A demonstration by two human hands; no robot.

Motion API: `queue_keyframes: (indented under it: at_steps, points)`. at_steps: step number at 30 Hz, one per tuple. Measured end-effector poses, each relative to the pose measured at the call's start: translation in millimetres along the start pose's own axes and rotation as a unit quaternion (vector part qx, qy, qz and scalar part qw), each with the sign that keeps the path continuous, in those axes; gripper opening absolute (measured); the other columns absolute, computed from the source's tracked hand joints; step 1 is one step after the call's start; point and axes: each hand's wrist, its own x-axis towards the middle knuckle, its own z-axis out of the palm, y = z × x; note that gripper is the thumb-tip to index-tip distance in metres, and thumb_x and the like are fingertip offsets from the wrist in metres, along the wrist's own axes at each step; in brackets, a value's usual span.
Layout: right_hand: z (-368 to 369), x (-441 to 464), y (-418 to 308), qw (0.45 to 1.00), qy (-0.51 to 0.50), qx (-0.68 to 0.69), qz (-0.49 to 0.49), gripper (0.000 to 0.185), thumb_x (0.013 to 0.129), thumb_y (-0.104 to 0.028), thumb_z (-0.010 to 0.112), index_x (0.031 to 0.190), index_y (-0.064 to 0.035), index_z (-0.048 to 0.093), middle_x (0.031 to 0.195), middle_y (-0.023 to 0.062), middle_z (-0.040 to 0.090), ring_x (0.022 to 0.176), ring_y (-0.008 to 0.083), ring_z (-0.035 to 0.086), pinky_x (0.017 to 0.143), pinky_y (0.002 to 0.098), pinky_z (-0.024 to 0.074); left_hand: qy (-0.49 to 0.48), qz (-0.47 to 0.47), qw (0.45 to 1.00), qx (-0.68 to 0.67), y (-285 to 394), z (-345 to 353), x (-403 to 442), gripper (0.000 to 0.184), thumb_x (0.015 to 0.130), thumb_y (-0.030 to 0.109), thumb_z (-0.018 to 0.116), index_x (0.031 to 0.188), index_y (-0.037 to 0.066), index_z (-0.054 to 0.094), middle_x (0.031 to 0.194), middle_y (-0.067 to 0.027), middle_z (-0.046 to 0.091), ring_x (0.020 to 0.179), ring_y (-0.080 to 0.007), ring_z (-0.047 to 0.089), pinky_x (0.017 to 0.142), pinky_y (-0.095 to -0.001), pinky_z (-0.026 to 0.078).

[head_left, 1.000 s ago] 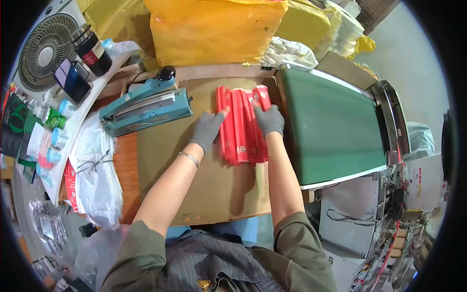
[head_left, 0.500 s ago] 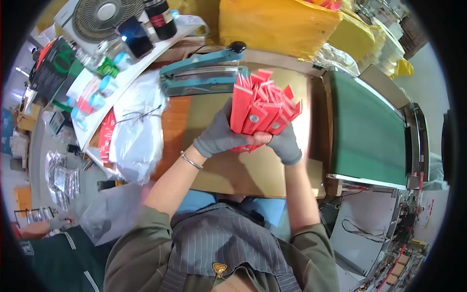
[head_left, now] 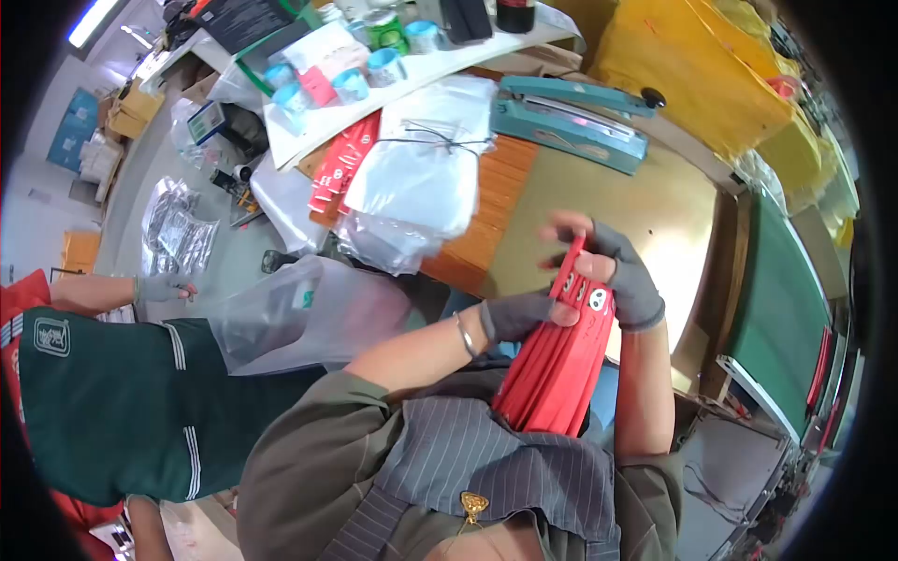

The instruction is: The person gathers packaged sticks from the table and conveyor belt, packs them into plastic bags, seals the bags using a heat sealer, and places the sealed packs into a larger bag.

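A thick bundle of long red packets (head_left: 554, 379) slants in front of my apron, its lower end close to my chest. White face-like prints show near its upper end. My left hand (head_left: 524, 316), in a grey glove with bare fingertips, is closed around the bundle's left side, thumb on top. At the upper end, my right hand (head_left: 629, 276), gloved the same way, holds the edges of the packets between thumb and fingers. One of its fingers is blurred and raised. The packets hide part of both hands' fingers.
A teal bar sealer (head_left: 571, 122) sits at the table's back. Clear plastic bags (head_left: 416, 173) and red packets (head_left: 346, 164) lie left of it. A green-topped conveyor (head_left: 781, 309) stands right. At left are a co-worker's gloved hand (head_left: 164, 288) and a large clear bag (head_left: 304, 313).
The view has swung left. The bundle has come down towards my chest and now lies slanted. My right hand has moved from its lower side to its upper end.
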Motion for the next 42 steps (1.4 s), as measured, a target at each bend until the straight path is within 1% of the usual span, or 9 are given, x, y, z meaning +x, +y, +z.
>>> queue_keyframes:
  at_steps: [4,6,7,15,23,25,31,33,42]
  points:
    - [-17,11,55,0.994,0.003,0.107,-0.019,0.025,0.080,-0.017,0.060,0.098,0.0009,0.060,0.084,0.0119,0.064,0.079,0.0240,0.063,0.075,0.0343,0.0517,0.119,-0.098,0.927,0.343,50,-43,-46,0.039,0.084,0.029,0.065,0.110,0.001,0.060,0.096,-0.0046,0.065,0.086,-0.0130,0.061,0.082,-0.0274,0.048]
    - [-10,9,55,0.994,0.022,0.104,-0.009,0.020,0.080,-0.018,0.059,0.091,-0.0013,0.056,0.080,0.0116,0.062,0.078,0.0252,0.063,0.073,0.0357,0.0524,0.368,0.026,0.770,0.520,100,-83,-81,0.026,0.083,0.025,0.066,0.097,0.003,0.064,0.088,-0.0052,0.067,0.077,-0.0133,0.060,0.074,-0.0278,0.048]
    - [-7,10,52,0.994,0.041,0.101,-0.005,0.017,0.079,-0.019,0.058,0.084,-0.0036,0.053,0.077,0.0112,0.061,0.077,0.0264,0.062,0.072,0.0371,0.0531,0.411,0.173,0.469,0.762,115,-126,-98,0.024,0.083,0.026,0.067,0.091,0.003,0.065,0.083,-0.0076,0.066,0.076,-0.0152,0.061,0.072,-0.0288,0.048]
    - [7,30,56,0.993,0.011,0.113,0.039,0.052,0.082,-0.018,0.055,0.128,0.0040,0.048,0.082,0.0119,0.063,0.078,0.0239,0.064,0.074,0.0340,0.0518,0.404,0.250,0.722,0.503,163,-77,-81,0.025,0.092,0.022,0.055,0.083,0.000,0.062,0.071,-0.0036,0.060,0.069,-0.0141,0.056,0.067,-0.0293,0.045]
    - [-30,1,68,0.989,0.114,0.089,-0.021,0.032,0.080,-0.019,0.061,0.103,0.0030,0.061,0.086,0.0122,0.065,0.078,0.0228,0.064,0.073,0.0326,0.0517,0.398,0.336,0.628,0.578,17,6,-5,0.032,0.095,0.025,0.051,0.075,0.001,0.060,0.064,-0.0062,0.060,0.060,-0.0150,0.057,0.056,-0.0300,0.043]
    - [-60,-24,79,0.982,0.104,0.160,-0.014,0.035,0.079,-0.020,0.057,0.105,0.0035,0.057,0.083,0.0105,0.061,0.080,0.0239,0.062,0.076,0.0384,0.0530,0.479,0.241,0.827,0.169,39,-5,-7,0.032,0.094,0.026,0.051,0.077,0.000,0.059,0.062,-0.0121,0.056,0.058,-0.0204,0.057,0.056,-0.0334,0.043]
    - [-49,-30,55,0.991,0.050,0.127,-0.009,0.063,0.083,-0.020,0.056,0.138,0.0029,0.036,0.100,0.0150,0.062,0.089,0.0239,0.063,0.085,0.0347,0.0507,0.333,0.311,0.695,0.556,55,16,61,0.032,0.094,0.027,0.052,0.069,0.007,0.053,0.057,0.0008,0.051,0.048,-0.0153,0.048,0.049,-0.0324,0.038]
    - [-66,-25,79,0.978,0.072,-0.060,-0.186,0.061,0.088,-0.022,0.054,0.139,0.0035,0.031,0.110,0.0175,0.058,0.094,0.0252,0.061,0.087,0.0373,0.0509,-0.068,0.405,0.530,0.742,39,69,56,0.029,0.089,0.025,0.060,0.068,0.007,0.053,0.057,-0.0041,0.049,0.050,-0.0194,0.049,0.049,-0.0345,0.037]
    - [18,-136,119,0.934,0.215,0.286,-0.008,0.057,0.084,-0.041,0.063,0.120,0.0022,0.054,0.103,0.0158,0.064,0.095,0.0248,0.062,0.091,0.0356,0.0485,0.170,0.251,0.677,0.670,-78,30,-53,0.043,0.081,0.027,0.072,0.055,0.006,0.044,0.054,-0.0132,0.044,0.048,-0.0302,0.046,0.046,-0.0381,0.036]
